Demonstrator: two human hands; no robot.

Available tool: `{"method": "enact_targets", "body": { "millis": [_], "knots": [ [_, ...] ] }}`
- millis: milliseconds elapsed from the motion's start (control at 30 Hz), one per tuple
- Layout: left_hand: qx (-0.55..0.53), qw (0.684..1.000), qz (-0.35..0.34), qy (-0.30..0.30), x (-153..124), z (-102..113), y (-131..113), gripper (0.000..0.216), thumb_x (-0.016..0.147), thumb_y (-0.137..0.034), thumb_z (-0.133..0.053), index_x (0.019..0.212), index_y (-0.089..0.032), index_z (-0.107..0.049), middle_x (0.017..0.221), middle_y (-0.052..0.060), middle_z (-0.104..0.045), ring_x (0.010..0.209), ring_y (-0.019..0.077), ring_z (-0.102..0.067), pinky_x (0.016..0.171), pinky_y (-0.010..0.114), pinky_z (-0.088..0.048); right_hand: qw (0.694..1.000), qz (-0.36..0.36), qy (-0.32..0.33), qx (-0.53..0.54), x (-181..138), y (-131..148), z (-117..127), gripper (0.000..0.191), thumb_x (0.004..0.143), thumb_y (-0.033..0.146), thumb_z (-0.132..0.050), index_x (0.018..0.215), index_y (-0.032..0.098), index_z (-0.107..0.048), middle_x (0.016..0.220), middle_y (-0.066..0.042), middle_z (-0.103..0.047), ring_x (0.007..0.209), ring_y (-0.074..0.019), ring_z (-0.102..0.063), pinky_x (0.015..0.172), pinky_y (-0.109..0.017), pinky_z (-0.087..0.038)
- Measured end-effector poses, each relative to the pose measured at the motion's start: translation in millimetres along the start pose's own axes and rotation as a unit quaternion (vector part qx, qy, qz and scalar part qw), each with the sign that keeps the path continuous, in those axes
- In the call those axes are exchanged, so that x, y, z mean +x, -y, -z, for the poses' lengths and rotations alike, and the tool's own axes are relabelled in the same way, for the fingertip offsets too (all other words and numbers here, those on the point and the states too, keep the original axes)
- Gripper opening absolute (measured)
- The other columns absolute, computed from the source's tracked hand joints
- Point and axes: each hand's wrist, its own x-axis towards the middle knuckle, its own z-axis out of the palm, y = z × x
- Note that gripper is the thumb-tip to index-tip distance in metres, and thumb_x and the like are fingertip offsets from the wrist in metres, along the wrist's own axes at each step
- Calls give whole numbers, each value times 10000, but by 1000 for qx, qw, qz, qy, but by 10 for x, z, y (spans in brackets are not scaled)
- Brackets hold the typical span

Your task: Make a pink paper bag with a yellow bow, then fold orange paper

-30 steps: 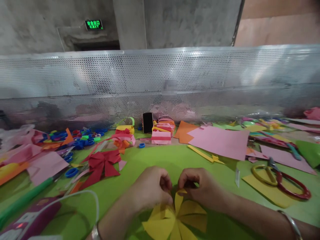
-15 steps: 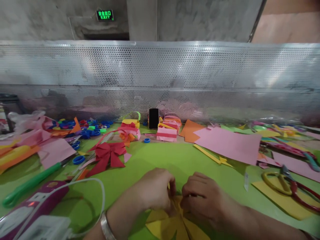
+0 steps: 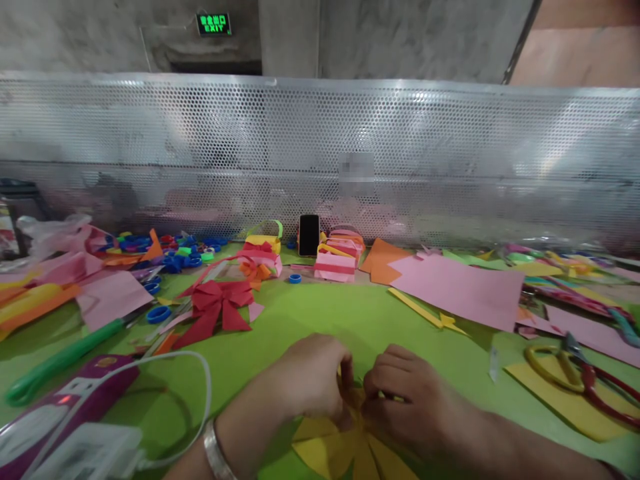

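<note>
A folded yellow paper bow (image 3: pixel 345 453) lies on the green sheet (image 3: pixel 320 320) at the near edge. My left hand (image 3: pixel 313 380) and my right hand (image 3: pixel 405 393) meet over its middle. Both have their fingers curled and pinch the pleated yellow paper at its centre. The tips of the fingers are hidden behind the knuckles. A metal bangle sits on my left wrist.
A red paper bow (image 3: pixel 215 307), small paper baskets (image 3: pixel 335 260), a black phone (image 3: pixel 309 235) and pink sheets (image 3: pixel 460 287) lie beyond my hands. Scissors (image 3: pixel 575 373) rest at the right. A purple power strip with a white cable (image 3: pixel 80 400) lies at the left. A perforated metal screen (image 3: pixel 320 153) closes the back.
My two hands have come closer together and lower onto the yellow bow's middle, covering the upright strip seen earlier. The view has shifted slightly left.
</note>
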Motion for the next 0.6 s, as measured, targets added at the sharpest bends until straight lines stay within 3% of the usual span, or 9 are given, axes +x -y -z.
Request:
{"method": "enact_targets", "body": {
  "millis": [233,367,600],
  "knots": [
    [1,1000,4,-14,-3,0,-18,278,445,-140,-784,557,-219,-542,534,-75,-553,480,116,-486,441,233,-263,1000,9,3,-8,2,-8,-27,206,819,137,-575,629,201,-528,604,38,-534,566,-95,-427,586,-277,-274],
    [4,1000,13,-9,-5,2,-28,279,439,-145,-796,562,-219,-557,545,-72,-579,482,117,-491,464,234,-276,999,2,-32,3,52,9,17,232,774,54,-555,591,187,-500,578,37,-537,551,-94,-413,571,-273,-271],
    [20,1000,-6,-14,-5,2,-13,238,474,-166,-777,588,-221,-576,574,-61,-601,501,120,-508,453,236,-262,1000,-5,16,14,30,8,63,150,811,109,-548,689,197,-552,625,23,-558,575,-108,-436,571,-274,-277]
  ]
}}
